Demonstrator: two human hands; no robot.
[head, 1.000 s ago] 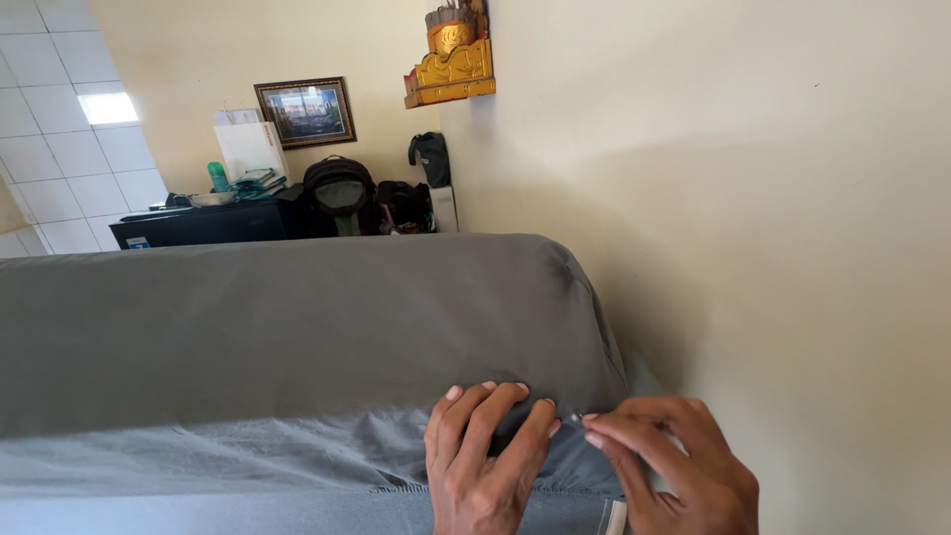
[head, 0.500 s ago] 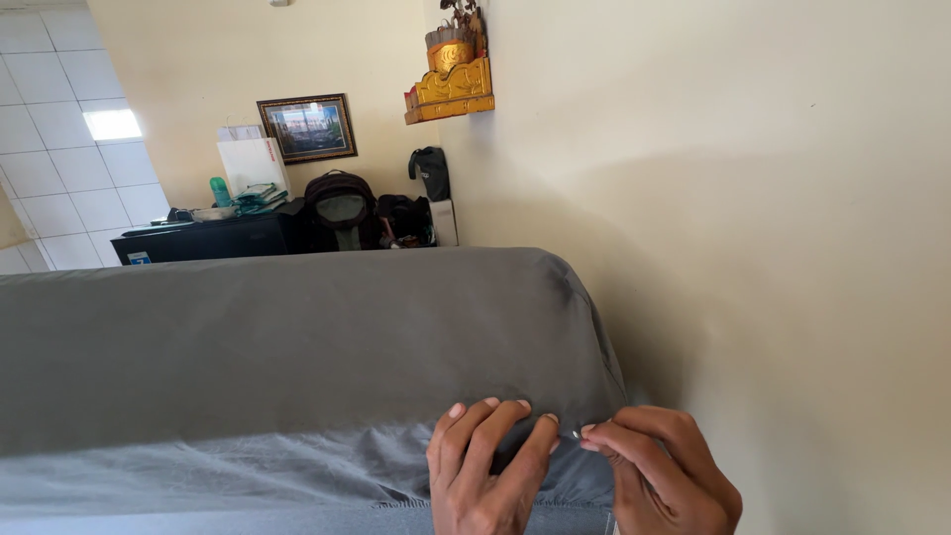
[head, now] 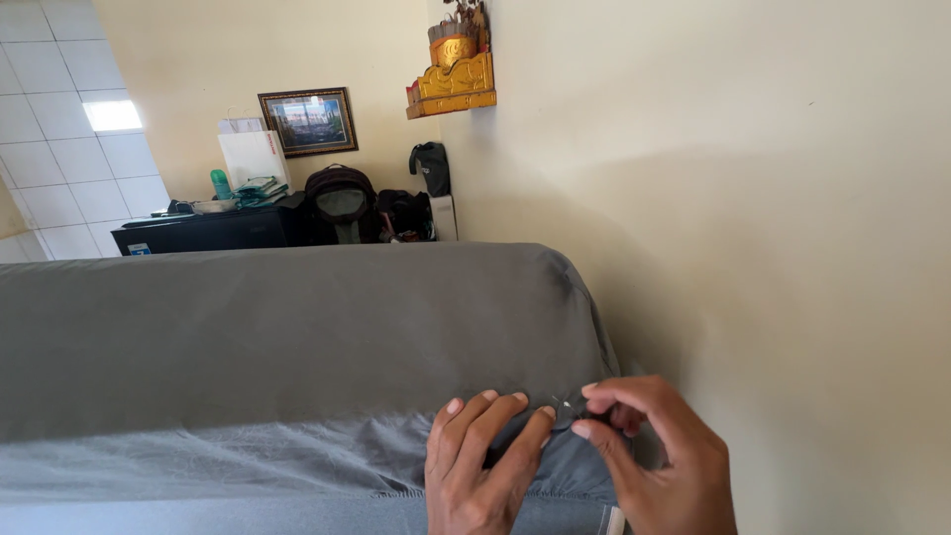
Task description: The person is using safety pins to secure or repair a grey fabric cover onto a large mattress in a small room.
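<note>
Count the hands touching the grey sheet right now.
2. The left hand lies with fingers spread on the grey sheet at the mattress edge; the right hand pinches a small pin-like thing at the fabric beside it, nearer the wall.

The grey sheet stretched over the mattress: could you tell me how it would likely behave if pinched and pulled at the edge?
The grey sheet is probably floppy: it puckers into wrinkles beneath the left hand. It looks thin and light, bunching at the hem. The right hand pinches something small, seemingly a pin; loose cloth may slip.
</note>
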